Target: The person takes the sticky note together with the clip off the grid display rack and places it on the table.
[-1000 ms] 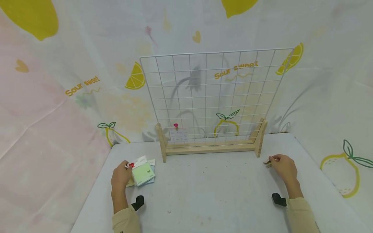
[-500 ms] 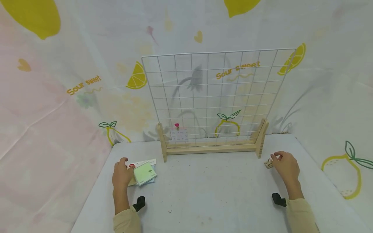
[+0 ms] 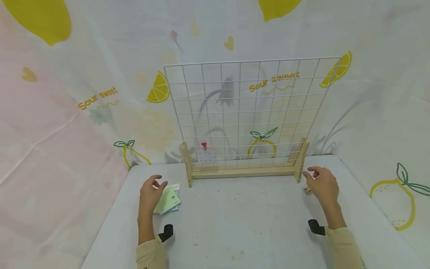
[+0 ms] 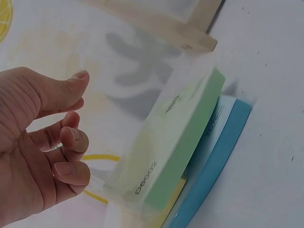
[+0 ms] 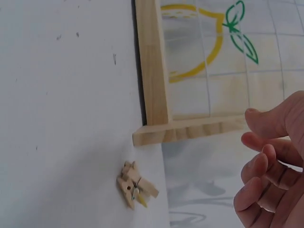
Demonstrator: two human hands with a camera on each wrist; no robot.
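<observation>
My left hand [image 3: 151, 194] hovers over a small pile of note pads, fingers loosely curled and holding nothing visible. In the left wrist view a green pad [image 4: 183, 133] lies on top of a blue pad [image 4: 213, 156], with a yellow edge [image 4: 170, 202] between them. A white card [image 3: 175, 186] shows behind the pile. On the right, my right hand [image 3: 324, 186] is raised above a few small wooden clothespins [image 5: 135, 185]. Its fingers are loosely bent, apart from the clothespins, with nothing seen between them.
A white wire grid [image 3: 239, 112] stands on a wooden base [image 3: 242, 173] at the back of the white table [image 3: 235, 224]. At its lower left a printed card [image 3: 207, 155] hangs from a clip with a pink heart [image 3: 204, 144]. Patterned cloth [image 3: 117, 74] covers the walls.
My left hand has left the pile's left side and moved right and up over it. The right hand has drawn away from the clothespins, upward and slightly left; they stay on the table.
</observation>
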